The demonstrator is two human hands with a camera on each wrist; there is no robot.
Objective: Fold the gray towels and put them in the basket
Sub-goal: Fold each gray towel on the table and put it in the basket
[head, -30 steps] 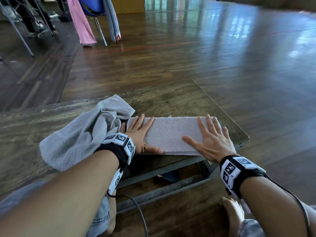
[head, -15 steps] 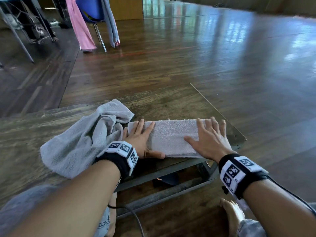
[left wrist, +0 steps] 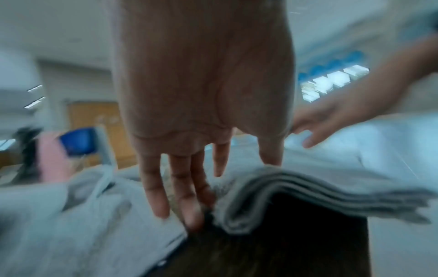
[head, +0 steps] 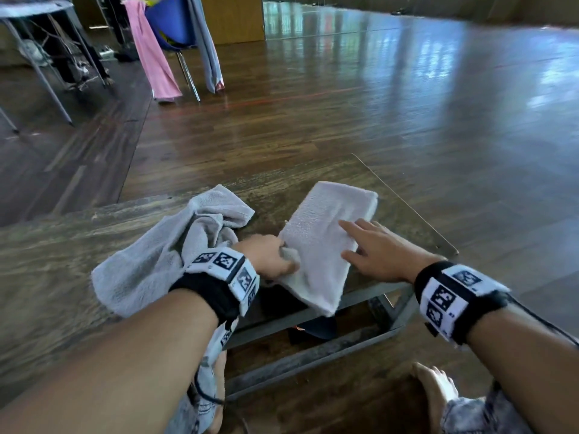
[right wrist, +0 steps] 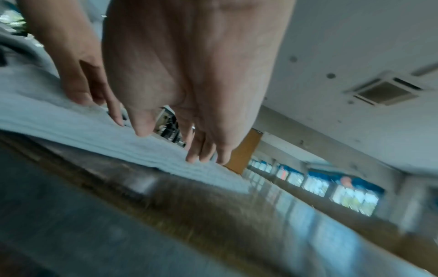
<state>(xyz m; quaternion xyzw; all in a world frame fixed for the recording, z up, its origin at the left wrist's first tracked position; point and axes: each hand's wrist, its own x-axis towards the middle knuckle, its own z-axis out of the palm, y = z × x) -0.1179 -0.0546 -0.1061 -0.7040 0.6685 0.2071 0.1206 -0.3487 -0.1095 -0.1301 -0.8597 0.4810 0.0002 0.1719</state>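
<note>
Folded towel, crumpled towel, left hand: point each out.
folded towel (head: 326,220), head view, its flat top surface.
crumpled towel (head: 150,258), head view, its bunched middle.
left hand (head: 266,256), head view, its back, gripping the folded towel's edge.

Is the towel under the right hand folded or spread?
Folded: the towel is a compact rectangle; the left wrist view shows stacked layers at its edge.

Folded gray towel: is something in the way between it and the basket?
Cannot tell: no basket shows in any view. The left hand grips the folded gray towel; the right hand rests on it.
</note>
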